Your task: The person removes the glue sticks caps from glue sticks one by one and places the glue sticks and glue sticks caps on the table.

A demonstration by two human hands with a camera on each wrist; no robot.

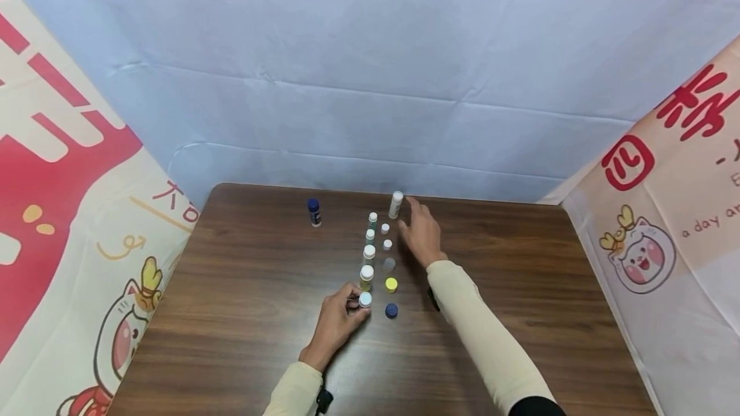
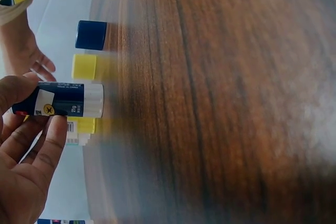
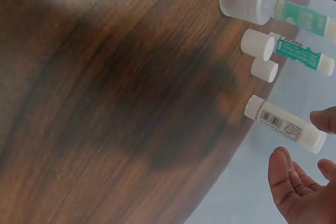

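My left hand (image 1: 335,320) grips a dark blue glue stick (image 2: 63,99) with a white base, thumb on one side and fingers on the other. It stands at the near end of a row of glue sticks, beside a yellow-bodied one (image 1: 366,278). Toward the back, my right hand (image 1: 423,233) has its fingers spread around a white glue stick (image 3: 283,124) with a barcode label. In the right wrist view the thumb overlaps the top of that stick, and the fingers lie apart from its side.
Right of the row runs a line of loose caps: a blue cap (image 1: 391,311), a yellow cap (image 1: 391,285), a translucent cap (image 3: 245,1) and two small white ones. A blue-capped glue stick (image 1: 314,212) stands at the back left. Behind the wooden table (image 1: 243,287) hangs a pale cloth (image 1: 347,127).
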